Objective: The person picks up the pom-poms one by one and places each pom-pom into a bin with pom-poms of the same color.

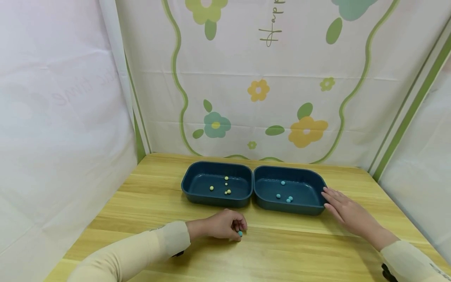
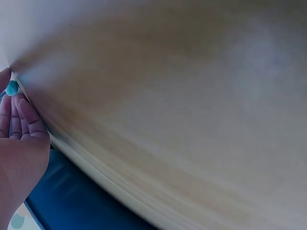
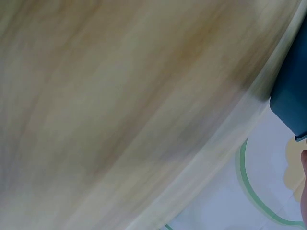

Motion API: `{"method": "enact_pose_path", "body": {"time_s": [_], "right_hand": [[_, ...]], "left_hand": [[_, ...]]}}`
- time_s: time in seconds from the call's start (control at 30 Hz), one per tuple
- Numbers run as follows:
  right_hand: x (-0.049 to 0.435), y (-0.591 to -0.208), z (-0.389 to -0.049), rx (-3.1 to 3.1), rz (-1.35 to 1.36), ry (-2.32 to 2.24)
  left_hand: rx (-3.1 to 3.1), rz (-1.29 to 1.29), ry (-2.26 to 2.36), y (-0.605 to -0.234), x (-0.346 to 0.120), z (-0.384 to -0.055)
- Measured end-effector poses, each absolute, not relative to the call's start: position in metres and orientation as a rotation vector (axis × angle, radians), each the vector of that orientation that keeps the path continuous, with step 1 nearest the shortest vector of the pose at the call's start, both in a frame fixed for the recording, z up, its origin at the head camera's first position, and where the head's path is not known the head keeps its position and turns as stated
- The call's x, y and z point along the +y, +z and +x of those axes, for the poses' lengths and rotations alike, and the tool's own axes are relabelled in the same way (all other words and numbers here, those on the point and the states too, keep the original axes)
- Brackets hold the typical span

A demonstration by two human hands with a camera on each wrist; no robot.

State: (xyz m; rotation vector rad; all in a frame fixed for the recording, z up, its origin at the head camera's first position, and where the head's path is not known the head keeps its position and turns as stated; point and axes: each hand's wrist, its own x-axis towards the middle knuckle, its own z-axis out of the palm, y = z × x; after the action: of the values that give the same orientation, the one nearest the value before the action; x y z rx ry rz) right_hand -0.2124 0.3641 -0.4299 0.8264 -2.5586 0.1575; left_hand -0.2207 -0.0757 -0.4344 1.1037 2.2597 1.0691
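My left hand (image 1: 225, 225) is low over the front middle of the table, pinching a small blue ball (image 1: 240, 233) between thumb and fingers. The left wrist view shows the same ball (image 2: 12, 87) at the fingertips. My right hand (image 1: 352, 215) lies with straight fingers against the right end of a dark blue bin (image 1: 289, 208). Several blue balls (image 1: 283, 183) lie inside that bin. To its left, a matching bin (image 1: 218, 201) holds several pale yellow balls (image 1: 211, 188) of differing sizes.
Both bins stand side by side on a wooden table (image 1: 151, 192), towards its back edge. A white cloth with printed flowers (image 1: 306, 131) hangs behind the table, and white cloth walls (image 1: 63, 117) rise at both sides.
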Motion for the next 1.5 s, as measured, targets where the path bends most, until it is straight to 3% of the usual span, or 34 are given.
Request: {"method": "enact_pose_path", "body": {"time_s": [0.93, 1.5], "right_hand": [[0.363, -0.430, -0.212, -2.553, 0.829, 0.172], [0.363, -0.429, -0.212, -2.543, 0.836, 0.174]], "left_hand": [[2.229, 1.151, 1.140, -0.431, -0.071, -0.221], [2.223, 1.196, 1.274, -0.395, -0.047, -0.225]]}}
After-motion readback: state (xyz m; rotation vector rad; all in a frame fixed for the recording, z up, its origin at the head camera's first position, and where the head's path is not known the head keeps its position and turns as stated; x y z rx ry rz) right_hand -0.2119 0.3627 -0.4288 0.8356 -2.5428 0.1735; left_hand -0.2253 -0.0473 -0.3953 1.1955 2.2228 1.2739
